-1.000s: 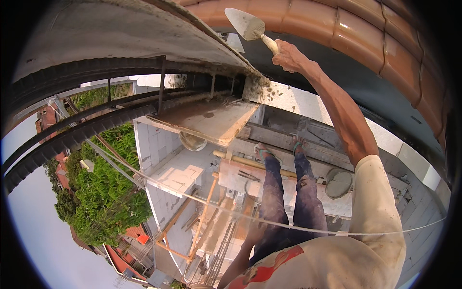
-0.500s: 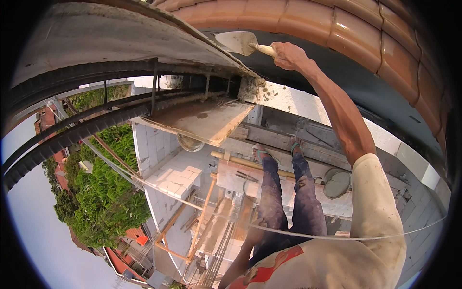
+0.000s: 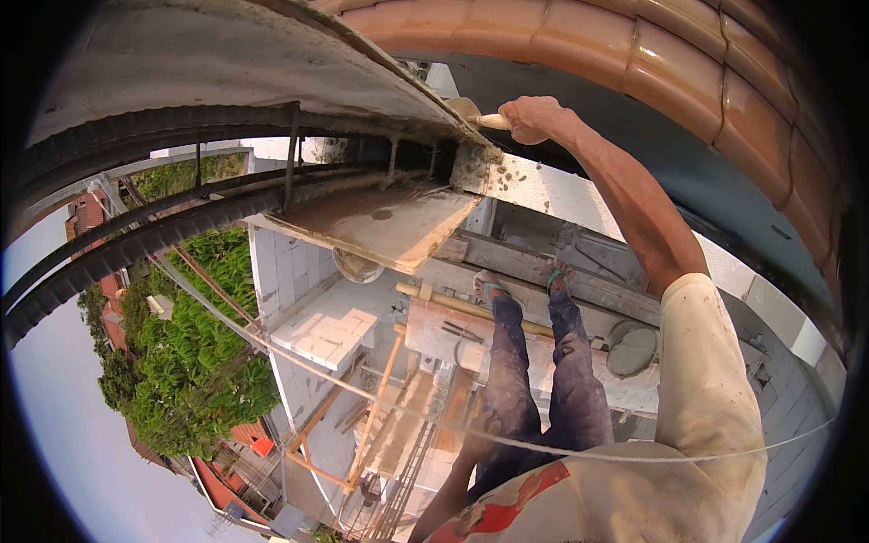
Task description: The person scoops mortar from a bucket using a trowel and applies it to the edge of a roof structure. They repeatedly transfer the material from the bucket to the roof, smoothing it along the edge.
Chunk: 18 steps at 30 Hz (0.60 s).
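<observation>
My right hand (image 3: pixel 534 118) is raised overhead and shut on the pale wooden handle of a trowel (image 3: pixel 480 116). The trowel's blade is pushed into the gap between the grey concrete eave (image 3: pixel 226 63) and the terracotta roof tiles (image 3: pixel 543 36), so most of it is hidden. Wet mortar (image 3: pixel 471 167) clings to the eave's edge just below the hand. My left forearm (image 3: pixel 444 502) drops toward the lower edge and its hand is out of sight. My feet (image 3: pixel 489 290) stand on a scaffold plank.
A wooden board (image 3: pixel 380 226) lies under the eave. A taut string line (image 3: pixel 634 457) crosses in front of my body. A round pan (image 3: pixel 631 348) and a long wooden pole (image 3: pixel 453 306) rest on the scaffold. White block walls, trees and rooftops lie far below.
My right hand has brought the trowel down from its raised position and pushed the blade in under the tiles at the eave's edge. The blade is now mostly hidden.
</observation>
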Available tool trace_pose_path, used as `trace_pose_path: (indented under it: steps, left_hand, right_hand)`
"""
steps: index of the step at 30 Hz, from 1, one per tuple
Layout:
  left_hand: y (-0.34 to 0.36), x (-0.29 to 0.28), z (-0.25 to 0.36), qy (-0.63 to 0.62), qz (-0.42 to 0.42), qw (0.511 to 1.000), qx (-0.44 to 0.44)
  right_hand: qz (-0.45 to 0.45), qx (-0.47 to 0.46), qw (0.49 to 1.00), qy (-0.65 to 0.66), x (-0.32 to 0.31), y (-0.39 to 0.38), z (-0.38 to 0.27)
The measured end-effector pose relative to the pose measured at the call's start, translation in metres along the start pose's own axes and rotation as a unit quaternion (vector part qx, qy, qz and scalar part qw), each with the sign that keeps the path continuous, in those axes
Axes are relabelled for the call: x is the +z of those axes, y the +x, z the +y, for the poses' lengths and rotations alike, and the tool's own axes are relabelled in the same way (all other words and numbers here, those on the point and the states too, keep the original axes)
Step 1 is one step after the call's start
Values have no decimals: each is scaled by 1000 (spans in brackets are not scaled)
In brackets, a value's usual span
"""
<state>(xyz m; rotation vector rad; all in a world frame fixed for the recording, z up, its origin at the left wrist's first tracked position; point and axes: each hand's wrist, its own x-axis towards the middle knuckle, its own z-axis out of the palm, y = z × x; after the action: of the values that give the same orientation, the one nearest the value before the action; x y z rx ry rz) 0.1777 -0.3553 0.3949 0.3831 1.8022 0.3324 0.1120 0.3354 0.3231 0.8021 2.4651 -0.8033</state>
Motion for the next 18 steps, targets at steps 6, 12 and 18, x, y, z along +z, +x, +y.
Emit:
trace_pose_path:
  steps: [6, 12, 18]
  left_hand:
    - [3, 1, 12, -31, -24, 999, -20]
    - [5, 9, -15, -1, -13, 999, -31]
    - [2, 5, 9, 1, -46, 996, -74]
  right_hand:
    - [63, 85, 990, 96, -6, 0, 0]
    - [18, 66, 997, 39, -1, -2, -7]
    - [94, 92, 987, 96, -1, 2, -1]
